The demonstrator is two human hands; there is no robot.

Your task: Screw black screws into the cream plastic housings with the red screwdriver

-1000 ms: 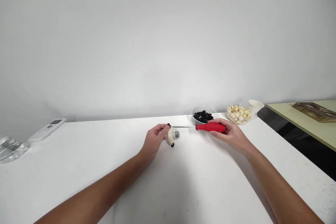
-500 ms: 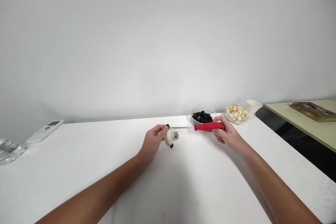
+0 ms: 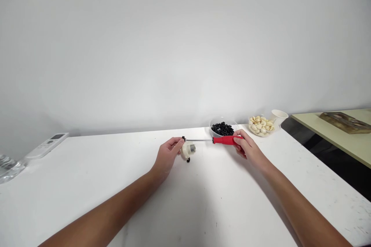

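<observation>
Between its thumb and fingers, my left hand (image 3: 167,157) grips a small cream-coloured part (image 3: 186,151) with a grey metal piece on its right side and black bits at top and bottom. My right hand (image 3: 248,149) is closed round the handle end of a red screwdriver (image 3: 224,140). The screwdriver lies level, pointing left, its tip at the black bit on top of the cream part. Whether the tip sits in a screw is too small to tell.
Behind the screwdriver stands a clear bowl of black pieces (image 3: 222,128). Right of it are a bowl of pale pieces (image 3: 261,126) and a white cup (image 3: 279,116). A white remote (image 3: 48,145) and a clear object (image 3: 10,168) lie left on the white table (image 3: 101,170).
The fingers of my right hand have shifted on the red handle and now cover more of its end. The view has moved slightly; the cream part stays in my left hand.
</observation>
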